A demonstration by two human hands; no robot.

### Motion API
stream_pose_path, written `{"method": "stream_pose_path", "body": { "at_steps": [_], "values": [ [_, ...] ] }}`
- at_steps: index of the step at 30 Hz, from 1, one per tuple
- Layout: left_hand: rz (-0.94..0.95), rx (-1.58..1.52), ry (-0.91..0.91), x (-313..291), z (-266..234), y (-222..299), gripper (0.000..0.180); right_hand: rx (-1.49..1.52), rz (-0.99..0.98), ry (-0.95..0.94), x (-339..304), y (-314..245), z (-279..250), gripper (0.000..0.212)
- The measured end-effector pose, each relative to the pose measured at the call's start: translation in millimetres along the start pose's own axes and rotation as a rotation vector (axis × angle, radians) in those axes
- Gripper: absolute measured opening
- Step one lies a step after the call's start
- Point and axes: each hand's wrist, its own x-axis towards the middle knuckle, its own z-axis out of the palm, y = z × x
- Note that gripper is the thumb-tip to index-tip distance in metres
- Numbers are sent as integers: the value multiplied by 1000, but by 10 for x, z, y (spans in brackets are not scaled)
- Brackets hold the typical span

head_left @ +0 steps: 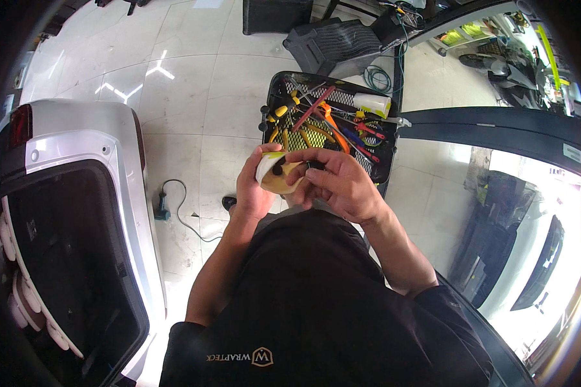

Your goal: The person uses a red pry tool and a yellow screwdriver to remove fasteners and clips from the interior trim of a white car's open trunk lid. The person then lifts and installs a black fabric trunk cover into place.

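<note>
My left hand (254,187) is wrapped round a white and yellow cup (279,185), tilted so that its pale inside shows. A small dark piece (277,170) is visible at the cup's opening. At the cup's right side, my right hand (345,184) has its fingers bent and pinched together. Something small and dark (314,166) shows between thumb and forefinger, too small to name. Just beyond both hands lies a black mesh tool tray (274,87) with several pliers, screwdrivers and an orange-handled tool (332,126).
Another white cup (372,104) lies on its side in the tray. On my left stands a silver car part with a dark window opening (77,258). A corded power tool (163,208) rests on the tiled floor, its cable trailing towards me. Dark panels (497,129) stand at right.
</note>
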Motion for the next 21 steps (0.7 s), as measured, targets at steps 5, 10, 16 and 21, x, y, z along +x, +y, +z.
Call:
{"method": "stream_pose_path", "body": {
  "at_steps": [5,10,16,21],
  "values": [
    [25,12,22,11,4,-80,44,-523,2,127,-84,-91,166,24],
    [-11,-74,-36,-12,19,-156,42,-655,-190,130,-70,-4,169,23],
    [-31,-146,-54,-34,65,-208,41,-452,-59,76,-95,-120,180,36],
    [-23,-140,-56,-66,120,-175,41,-262,-71,30,-96,-112,134,43]
  ]
}}
